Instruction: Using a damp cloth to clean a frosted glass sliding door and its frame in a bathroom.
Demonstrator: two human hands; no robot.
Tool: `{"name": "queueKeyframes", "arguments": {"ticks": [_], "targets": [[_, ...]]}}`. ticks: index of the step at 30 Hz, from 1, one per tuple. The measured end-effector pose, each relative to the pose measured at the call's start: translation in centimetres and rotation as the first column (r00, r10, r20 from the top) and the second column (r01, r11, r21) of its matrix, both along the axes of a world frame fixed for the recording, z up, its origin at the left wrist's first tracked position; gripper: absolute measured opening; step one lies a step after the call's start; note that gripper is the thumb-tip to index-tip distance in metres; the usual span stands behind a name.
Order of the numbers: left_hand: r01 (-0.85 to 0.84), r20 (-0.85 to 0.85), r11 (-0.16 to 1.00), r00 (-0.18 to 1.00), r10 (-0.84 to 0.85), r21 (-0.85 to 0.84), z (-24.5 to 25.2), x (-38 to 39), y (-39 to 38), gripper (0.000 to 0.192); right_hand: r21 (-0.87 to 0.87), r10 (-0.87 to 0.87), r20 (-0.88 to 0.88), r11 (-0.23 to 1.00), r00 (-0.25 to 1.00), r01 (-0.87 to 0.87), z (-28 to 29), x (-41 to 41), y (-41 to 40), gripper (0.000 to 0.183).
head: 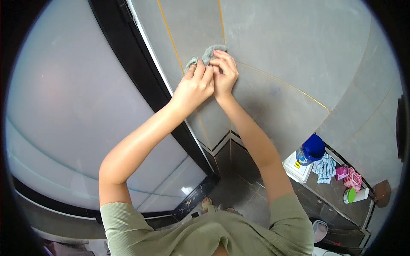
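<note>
Both arms reach up and forward to a grey tiled wall (256,86), close to its corner. My left hand (194,84) pinches a piece of grey-green terry cloth (191,61) near a yellow grout line. Beside it, nearly touching, my right hand (226,72) has curled fingers around a curved, rolled length of similar cloth (209,54) lying along the tile. Whether both pieces belong to one cloth is hidden behind the fingers.
A frosted glass panel (80,96) in a black frame (141,70) stands on the left. At right, a ledge (358,209) bears a blue tub (314,148), a white box (296,168), several small packets (324,168), a pink pack (353,179) and a green-lidded container (350,195).
</note>
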State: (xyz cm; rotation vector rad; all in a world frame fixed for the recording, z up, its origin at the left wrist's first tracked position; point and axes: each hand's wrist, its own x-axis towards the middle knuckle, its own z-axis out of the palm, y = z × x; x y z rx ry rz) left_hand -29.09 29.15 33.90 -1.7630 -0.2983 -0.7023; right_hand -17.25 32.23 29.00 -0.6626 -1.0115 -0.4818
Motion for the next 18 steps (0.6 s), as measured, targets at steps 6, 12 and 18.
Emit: {"name": "queueKeyframes", "arguments": {"ticks": [6, 12, 18], "targets": [[-0.007, -0.008, 0.982, 1.0, 0.005, -0.19, 5.9, -0.4, 0.5, 0.017, -0.107, 0.027, 0.063, 0.994, 0.998, -0.021, 4.4, 1.7, -0.3, 0.015], [0.112, 0.082, 0.981, 0.992, -0.1, -0.157, 4.6, 0.3, 0.9, 0.014, -0.069, 0.049, 0.111, 0.997, 0.993, -0.041, 5.1, 2.7, 0.0, 0.014], [0.167, -0.046, 0.918, 0.979, -0.197, -0.359, -8.6, -0.8, -0.1, 0.008, -0.195, -0.036, 0.053, 0.98, 0.998, 0.045, -9.8, 1.2, -1.3, 0.012]]}}
